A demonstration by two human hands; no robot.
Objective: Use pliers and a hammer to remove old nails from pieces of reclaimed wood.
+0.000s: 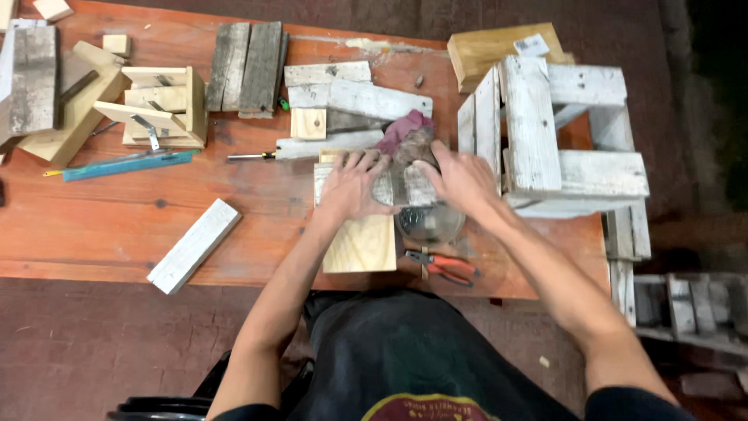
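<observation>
Both hands work at the middle of the workbench, toward its near edge. The left hand lies flat with fingers spread, pressing down on a small whitewashed board that rests across a pale pine block. The right hand is also flat on that board from the other side, fingers together and pointing inward; whether it pinches anything underneath cannot be told. A reddish rag lies just beyond the fingertips, and a round clear lid or dish sits partly under the right wrist.

Judging by how things lie, the work looks to be somewhere in the middle. A whitewashed crate of slats stands put together at the right edge, and a smaller pale wood frame stands near the far left corner, so some assembly appears done. Plenty is loose: a white slat near the front edge, grey weathered planks at the far edge, and more white boards behind the hands. Orange-handled pliers lie at the near edge, untouched, and a blue ruler lies left of centre.
</observation>
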